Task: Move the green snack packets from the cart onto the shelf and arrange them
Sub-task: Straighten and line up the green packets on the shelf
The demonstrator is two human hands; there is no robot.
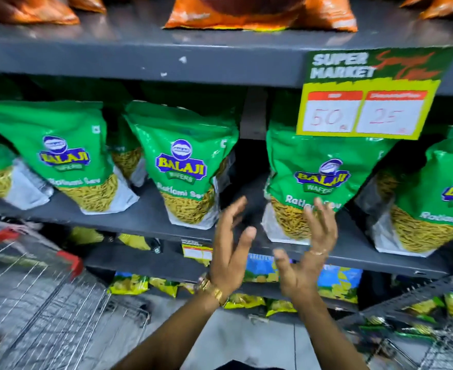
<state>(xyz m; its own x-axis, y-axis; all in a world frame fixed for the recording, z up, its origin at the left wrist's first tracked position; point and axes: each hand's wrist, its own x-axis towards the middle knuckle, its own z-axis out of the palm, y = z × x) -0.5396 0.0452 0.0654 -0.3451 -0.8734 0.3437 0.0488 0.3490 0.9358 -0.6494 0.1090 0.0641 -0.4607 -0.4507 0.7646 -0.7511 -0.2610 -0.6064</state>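
Several green snack packets stand in a row on the dark grey shelf [145, 217]. One packet [67, 156] leans at the left, another [182, 166] stands at the middle, and a third [318, 180] stands right of a gap. My left hand [230, 244] is raised in front of that gap, fingers spread, holding nothing. My right hand [308, 252] is beside it, palm facing left, its fingertips overlapping the lower front of the third packet. The wire cart [33, 297] with red corners sits at the lower left; its inside is blurred.
A green and yellow price sign [372, 94] hangs from the upper shelf edge over the right packets. Orange packets [260, 14] lie on the shelf above. Yellow and blue packets [334, 284] fill the shelf below. A wire basket [433, 329] with green packets is at the lower right.
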